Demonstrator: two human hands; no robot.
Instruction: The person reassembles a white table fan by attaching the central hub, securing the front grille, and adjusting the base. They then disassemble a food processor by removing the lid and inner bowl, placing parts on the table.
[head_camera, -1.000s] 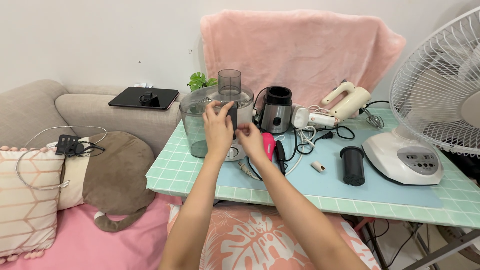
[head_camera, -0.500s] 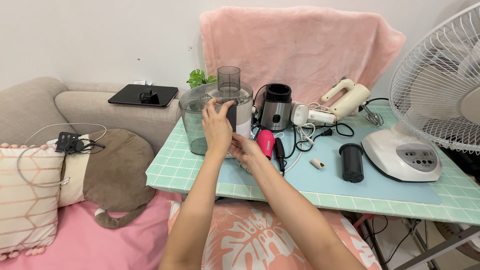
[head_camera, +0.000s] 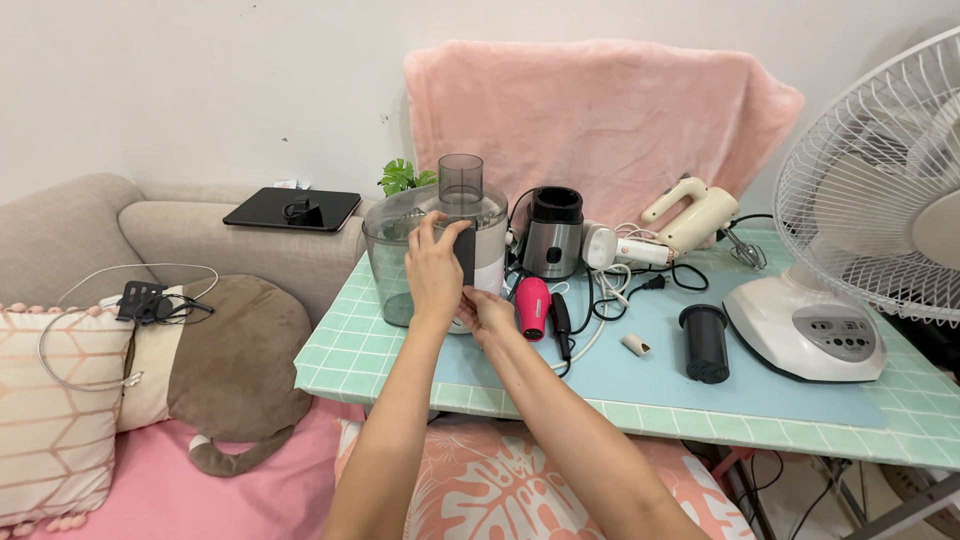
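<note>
A white juicer (head_camera: 488, 262) with a clear grey lid (head_camera: 400, 216) and feed tube stands at the left end of the green tiled table (head_camera: 350, 355). My left hand (head_camera: 435, 265) presses against its front, fingers curled over the dark side latch. My right hand (head_camera: 488, 312) sits lower, at the juicer's base, fingers bent against it. Whether the right hand grips a part is hidden by the left hand.
Right of the juicer lie a pink hair dryer (head_camera: 531, 305), a steel blender base (head_camera: 551, 235), a cream hand mixer (head_camera: 690, 215), tangled cables, a black cylinder (head_camera: 706, 343) and a white fan (head_camera: 870, 220). A sofa with cushions (head_camera: 60, 400) is at the left.
My right hand has dropped from beside the pink hair dryer toward the juicer's base. The left hand stays on the juicer's front.
</note>
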